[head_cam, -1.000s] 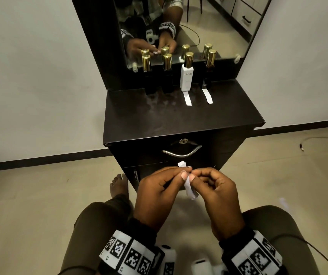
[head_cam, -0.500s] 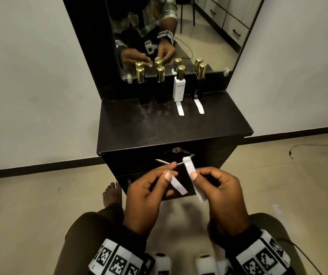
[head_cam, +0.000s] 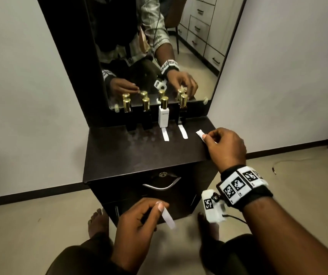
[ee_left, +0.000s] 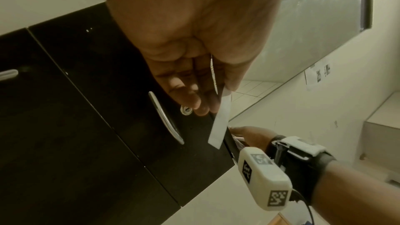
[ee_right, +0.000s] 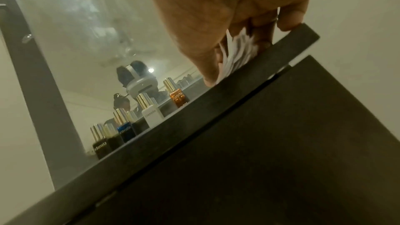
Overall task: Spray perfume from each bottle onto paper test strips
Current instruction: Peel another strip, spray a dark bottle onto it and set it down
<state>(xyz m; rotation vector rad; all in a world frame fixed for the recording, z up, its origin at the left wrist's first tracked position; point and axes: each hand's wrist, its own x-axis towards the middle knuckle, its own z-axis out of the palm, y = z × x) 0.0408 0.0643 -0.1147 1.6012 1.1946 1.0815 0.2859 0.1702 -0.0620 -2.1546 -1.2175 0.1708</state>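
- While the left hand [head_cam: 133, 233] hangs low in front of the drawer, its thumb and forefinger pinch one paper test strip [head_cam: 168, 217] by its upper end, and the strip slants down and to the right.
- In the left wrist view the same strip [ee_left: 219, 126] sticks out past the curled fingers [ee_left: 186, 91], near the curved drawer handle [ee_left: 165, 117].
- The right hand [head_cam: 225, 148] is at the right front part of the bench [head_cam: 139, 153], fingers curled round a bunch of white strips [head_cam: 200, 134]; one end pokes out towards the bottles.
- The right wrist view shows several strips [ee_right: 236, 56] fanned inside that grip, just above the bench edge [ee_right: 216, 95].
- Four gold-capped perfume bottles stand in a row against the mirror [head_cam: 159, 46]: two black bottles [head_cam: 130, 118] at the left, a white bottle [head_cam: 163, 116], then a dark bottle [head_cam: 182, 112] that looks amber from the right wrist.
- One strip [head_cam: 165, 134] lies flat in front of the white bottle, another strip [head_cam: 183, 132] in front of the dark bottle.
- Both wrists wear bands with black-and-white markers [head_cam: 238, 185].
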